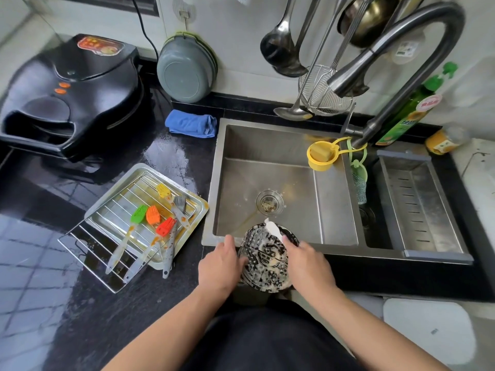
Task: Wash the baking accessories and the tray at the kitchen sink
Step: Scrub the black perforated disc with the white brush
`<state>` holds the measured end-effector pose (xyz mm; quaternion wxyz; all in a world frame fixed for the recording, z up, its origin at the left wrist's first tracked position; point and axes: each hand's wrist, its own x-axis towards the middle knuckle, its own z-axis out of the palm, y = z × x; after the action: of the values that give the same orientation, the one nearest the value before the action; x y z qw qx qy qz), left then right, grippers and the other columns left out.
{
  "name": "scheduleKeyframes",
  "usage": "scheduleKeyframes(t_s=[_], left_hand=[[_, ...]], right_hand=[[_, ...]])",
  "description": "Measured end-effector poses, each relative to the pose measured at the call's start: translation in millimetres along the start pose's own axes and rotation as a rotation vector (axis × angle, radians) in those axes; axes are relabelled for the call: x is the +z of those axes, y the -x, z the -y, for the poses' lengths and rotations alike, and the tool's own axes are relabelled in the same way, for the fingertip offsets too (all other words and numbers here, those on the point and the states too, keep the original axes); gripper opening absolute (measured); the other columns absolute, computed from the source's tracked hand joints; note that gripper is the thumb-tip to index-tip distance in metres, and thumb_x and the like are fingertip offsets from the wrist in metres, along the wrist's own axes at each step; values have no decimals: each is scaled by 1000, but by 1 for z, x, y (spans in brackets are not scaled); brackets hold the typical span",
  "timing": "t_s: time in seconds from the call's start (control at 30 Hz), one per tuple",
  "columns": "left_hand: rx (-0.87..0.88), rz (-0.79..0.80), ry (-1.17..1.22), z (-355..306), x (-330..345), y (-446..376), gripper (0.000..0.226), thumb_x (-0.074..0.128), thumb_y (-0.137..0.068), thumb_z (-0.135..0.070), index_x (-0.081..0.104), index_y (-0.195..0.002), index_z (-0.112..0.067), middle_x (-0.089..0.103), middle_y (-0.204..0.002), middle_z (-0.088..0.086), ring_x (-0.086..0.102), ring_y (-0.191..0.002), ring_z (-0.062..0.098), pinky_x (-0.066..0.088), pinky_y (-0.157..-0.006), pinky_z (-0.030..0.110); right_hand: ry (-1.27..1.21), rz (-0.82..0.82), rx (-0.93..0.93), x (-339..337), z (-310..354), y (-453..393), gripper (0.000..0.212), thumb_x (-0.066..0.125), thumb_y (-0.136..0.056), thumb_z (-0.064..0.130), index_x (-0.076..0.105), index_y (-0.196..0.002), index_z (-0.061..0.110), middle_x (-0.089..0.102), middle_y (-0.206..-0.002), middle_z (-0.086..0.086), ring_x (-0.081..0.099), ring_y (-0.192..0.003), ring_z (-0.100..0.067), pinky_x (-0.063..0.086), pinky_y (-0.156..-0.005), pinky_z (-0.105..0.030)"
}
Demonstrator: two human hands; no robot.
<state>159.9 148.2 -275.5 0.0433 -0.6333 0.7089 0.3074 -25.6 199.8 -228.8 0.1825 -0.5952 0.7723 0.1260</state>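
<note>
Black counter ran around the steel sink, whose basin beyond the fingertips lay open down to the drain. Left hand and right hand curled round a sudsy round plate at the near rim, the right also pinching a white cloth. Left of the left fingers, a tray held a rack and brushes.

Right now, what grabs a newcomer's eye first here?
Both hands, left hand and right hand, hold a soapy round black pan over the sink's near edge. Left of the sink, bright brushes lie on a wire rack in a greasy tray.
</note>
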Motion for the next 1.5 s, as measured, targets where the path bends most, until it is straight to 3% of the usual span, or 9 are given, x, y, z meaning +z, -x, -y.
scheduleKeyframes(t_s=[0.17,0.47,0.67,0.8,0.9,1.03,1.2,1.33,1.5], left_hand=[[50,-3,-36,1,2,-6,36,57,-97,-51,35,-103,-23,65,-109,1,69,-94,31,47,-68,39],[271,-56,-195,17,18,7,53,53,-95,-61,37,-139,-35,47,-124,-2,63,-107,22,55,-69,39],[269,-59,-207,18,20,7,54,48,-95,-67,38,-138,-36,48,-121,-2,61,-110,24,57,-70,41],[270,-39,-205,19,18,6,55,48,-96,-67,35,-141,-38,48,-123,-2,60,-112,24,58,-73,42],[272,-33,-200,18,19,6,55,48,-95,-66,35,-141,-38,48,-121,-2,60,-111,24,57,-73,42],[271,-41,-189,18,19,7,54,49,-96,-65,36,-141,-37,49,-121,-2,61,-110,24,57,-72,41],[299,-38,-187,22,19,8,57,45,-96,-68,33,-144,-39,49,-123,-3,60,-113,22,57,-73,42],[307,-32,-211,26,17,8,63,44,-97,-67,23,-153,-46,49,-124,-4,59,-114,21,54,-76,40],[295,-15,-214,24,17,9,66,42,-99,-67,17,-157,-47,55,-119,-3,59,-114,23,53,-80,40]], right_hand=[[-114,73,-133,19,29,21,57,42,-103,16,31,-156,35,56,-109,-3,62,-92,-29,48,-72,-40],[50,77,-180,3,34,5,66,47,-99,10,25,-158,31,55,-122,-10,64,-102,-35,49,-77,-41],[66,-9,-22,-5,-2,3,65,45,-100,10,26,-158,35,56,-113,-4,66,-85,-28,44,-65,-36],[150,30,-202,-3,-6,9,64,44,-101,12,27,-157,36,53,-108,-4,60,-76,-28,43,-66,-38],[176,-34,-88,-16,-20,-7,69,45,-98,5,27,-157,35,49,-100,-2,57,-73,-26,39,-61,-35],[157,59,-206,-11,-8,6,66,45,-100,8,26,-158,33,54,-106,-4,59,-77,-27,38,-63,-34],[29,-22,-10,-9,7,-7,62,44,-101,8,27,-158,27,56,-111,-6,63,-89,-28,46,-66,-36],[-72,77,-124,8,46,10,60,45,-103,15,25,-157,28,54,-120,-9,63,-102,-33,51,-81,-44],[-76,-60,83,3,27,-2,69,49,-100,12,17,-160,25,51,-119,-8,63,-91,-26,50,-69,-36]])
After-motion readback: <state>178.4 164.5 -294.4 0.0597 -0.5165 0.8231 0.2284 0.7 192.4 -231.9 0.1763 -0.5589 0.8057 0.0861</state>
